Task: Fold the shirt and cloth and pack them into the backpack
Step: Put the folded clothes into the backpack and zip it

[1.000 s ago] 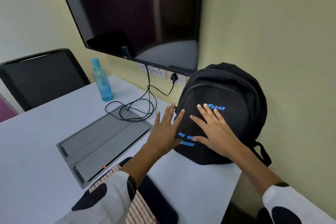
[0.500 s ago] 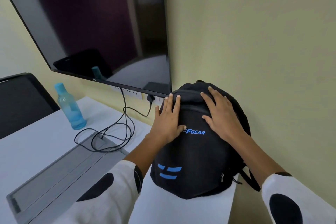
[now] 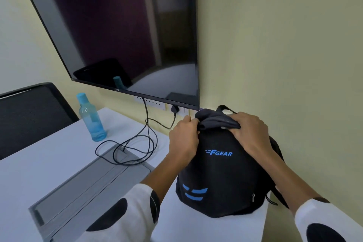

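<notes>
A person grips the top of a black backpack point(image 3: 222, 173) with both hands as it stands upright at the right end of a white table point(image 3: 59, 163), close to the wall. The left hand point(image 3: 184, 139) has its fingers curled around the bunched fabric at the bag's upper left, and the right hand point(image 3: 249, 131) clamps its fingers over the crumpled top on the other side, just below the carry loop. Neither a shirt nor a cloth is visible anywhere in the shot, and whether they already lie inside the bag cannot be told. Judging by the hold on the top, the work appears to concern the bag's opening, either being parted for packing or gathered for closing; which of the two is unclear. A blue water bottle point(image 3: 91, 118) stands well apart to the left, near a black cable point(image 3: 137, 143) that runs down from the wall sockets to a grey cable hatch point(image 3: 88, 188) set into the tabletop, beneath a dark wall-mounted screen point(image 3: 121, 31).
</notes>
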Available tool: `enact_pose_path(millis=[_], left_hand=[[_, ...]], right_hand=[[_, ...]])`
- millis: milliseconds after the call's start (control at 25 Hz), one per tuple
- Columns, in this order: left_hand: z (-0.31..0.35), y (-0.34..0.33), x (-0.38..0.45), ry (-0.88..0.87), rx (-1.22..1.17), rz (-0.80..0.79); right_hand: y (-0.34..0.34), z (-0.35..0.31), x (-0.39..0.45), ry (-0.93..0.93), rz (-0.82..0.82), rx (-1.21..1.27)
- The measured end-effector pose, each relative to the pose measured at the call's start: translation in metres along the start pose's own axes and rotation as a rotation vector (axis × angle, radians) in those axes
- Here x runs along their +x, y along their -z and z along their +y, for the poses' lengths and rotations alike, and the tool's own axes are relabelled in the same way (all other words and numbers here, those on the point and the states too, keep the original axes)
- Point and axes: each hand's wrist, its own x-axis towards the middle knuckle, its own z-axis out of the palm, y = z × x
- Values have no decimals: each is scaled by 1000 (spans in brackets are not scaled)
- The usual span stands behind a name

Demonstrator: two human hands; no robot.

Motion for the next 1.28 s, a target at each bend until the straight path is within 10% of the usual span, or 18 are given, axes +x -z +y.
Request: enact_pose_path(millis=[840,1280], left_hand=[[-150,290,-180,271,174,481],[-232,331,-381,564,342,420]], right_hand=[[100,-321,-103,590,264,174],[59,-452,-273,639,-132,442]])
